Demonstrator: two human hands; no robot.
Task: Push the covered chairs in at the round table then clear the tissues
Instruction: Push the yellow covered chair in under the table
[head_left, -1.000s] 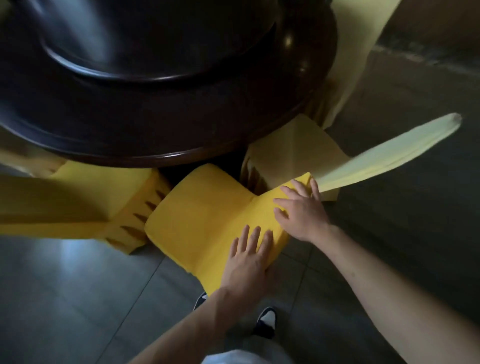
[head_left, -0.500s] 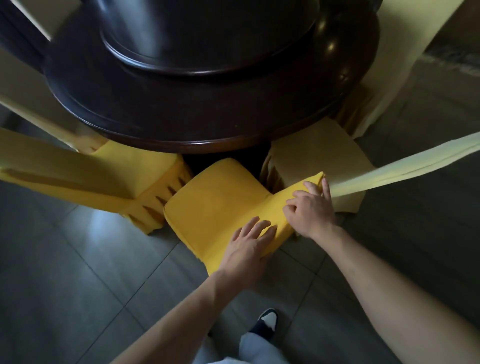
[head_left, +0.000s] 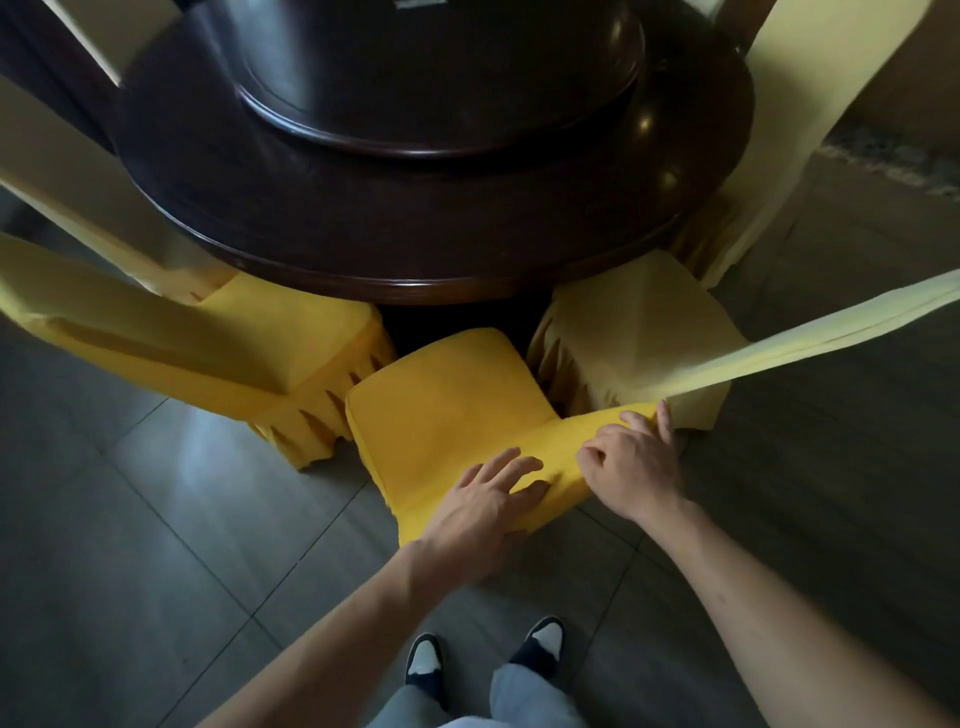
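Chair (head_left: 447, 410) in yellow cover: centre-near, seat nose just under round table (head_left: 415, 218) rim, wedged between two covered neighbours. Seat-to-back axis points far, toward table. Left hand (head_left: 483, 509) flat, right hand (head_left: 631, 467) curled, both on backrest top. Cover soft, likely slides (frame stiff underneath); best pushed low on backrest.

Banquet room, round table (head_left: 415, 249), covered chairs (head_left: 291, 358) (yellow)

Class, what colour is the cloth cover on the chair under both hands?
Deep yellow cloth chair cover, plain; seen in the head view.
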